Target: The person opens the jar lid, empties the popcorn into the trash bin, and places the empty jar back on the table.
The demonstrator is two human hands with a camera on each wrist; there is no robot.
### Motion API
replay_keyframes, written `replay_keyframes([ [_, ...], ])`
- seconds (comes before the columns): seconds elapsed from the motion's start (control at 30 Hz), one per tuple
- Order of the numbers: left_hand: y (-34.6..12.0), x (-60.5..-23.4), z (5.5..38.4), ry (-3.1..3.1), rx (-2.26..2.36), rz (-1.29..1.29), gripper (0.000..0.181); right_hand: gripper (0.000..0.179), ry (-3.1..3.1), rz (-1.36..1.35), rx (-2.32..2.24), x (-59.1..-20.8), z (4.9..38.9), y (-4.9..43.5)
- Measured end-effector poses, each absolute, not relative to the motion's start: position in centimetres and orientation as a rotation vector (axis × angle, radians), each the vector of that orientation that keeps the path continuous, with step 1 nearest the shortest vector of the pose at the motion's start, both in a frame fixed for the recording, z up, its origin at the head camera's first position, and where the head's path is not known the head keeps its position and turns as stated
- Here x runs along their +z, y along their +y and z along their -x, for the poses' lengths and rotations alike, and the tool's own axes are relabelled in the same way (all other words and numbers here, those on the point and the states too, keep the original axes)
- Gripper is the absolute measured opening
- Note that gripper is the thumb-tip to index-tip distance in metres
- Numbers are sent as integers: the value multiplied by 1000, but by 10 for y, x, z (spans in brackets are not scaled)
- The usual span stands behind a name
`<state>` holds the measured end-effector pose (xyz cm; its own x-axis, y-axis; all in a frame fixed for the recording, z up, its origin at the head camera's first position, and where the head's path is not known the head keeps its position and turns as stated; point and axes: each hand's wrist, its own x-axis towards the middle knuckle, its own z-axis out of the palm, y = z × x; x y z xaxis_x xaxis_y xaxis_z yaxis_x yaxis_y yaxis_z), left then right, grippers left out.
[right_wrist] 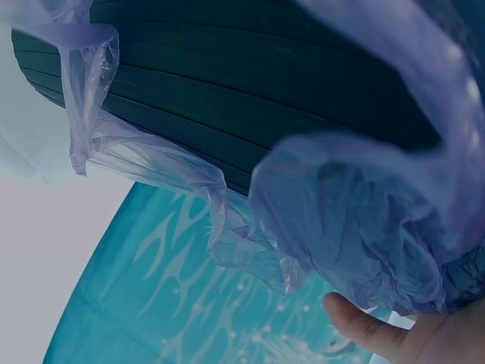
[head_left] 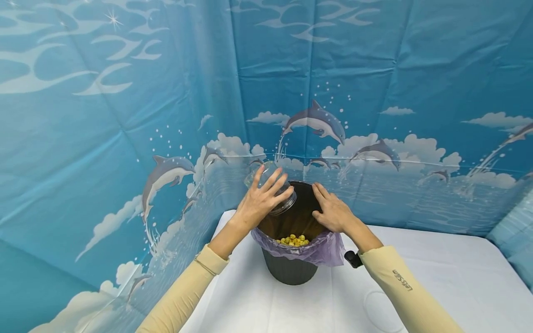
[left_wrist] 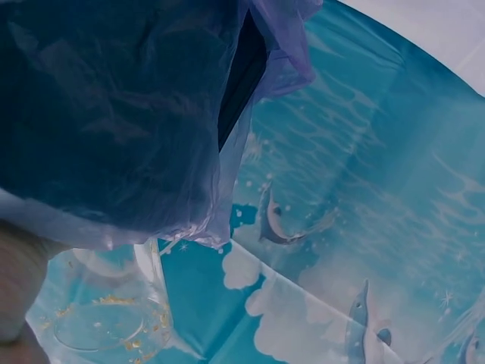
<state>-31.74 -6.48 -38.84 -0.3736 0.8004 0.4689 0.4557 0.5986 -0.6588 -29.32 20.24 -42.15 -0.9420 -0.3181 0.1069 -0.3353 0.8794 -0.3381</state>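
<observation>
My left hand (head_left: 260, 201) grips a clear jar (head_left: 285, 203), tilted with its mouth toward the inside of a dark bin (head_left: 291, 270). In the left wrist view the jar (left_wrist: 98, 326) has small yellow crumbs clinging to its wall, and only part of my left hand (left_wrist: 19, 292) shows. Yellow popcorn-like pieces (head_left: 293, 240) lie inside the bin. A purple plastic bag (head_left: 329, 249) lines it and folds over the rim. My right hand (head_left: 335, 212) rests at the bin's right rim, fingers extended, thumb apart; part of it (right_wrist: 417, 337) shows beside the bag in the right wrist view.
The bin stands on a white-covered table (head_left: 437, 263). A blue dolphin-print curtain (head_left: 354, 69) hangs close behind and along the left side. A small black object (head_left: 353, 259) shows by my right sleeve. A faint ring outline (head_left: 381, 310) lies on the tabletop.
</observation>
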Motion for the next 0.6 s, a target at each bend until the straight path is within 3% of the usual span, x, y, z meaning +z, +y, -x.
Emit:
replay_keyframes([
  [0.6, -61, -389, 311, -1963, 469, 1045, 54, 79, -2999, -522, 553, -422, 294, 203],
])
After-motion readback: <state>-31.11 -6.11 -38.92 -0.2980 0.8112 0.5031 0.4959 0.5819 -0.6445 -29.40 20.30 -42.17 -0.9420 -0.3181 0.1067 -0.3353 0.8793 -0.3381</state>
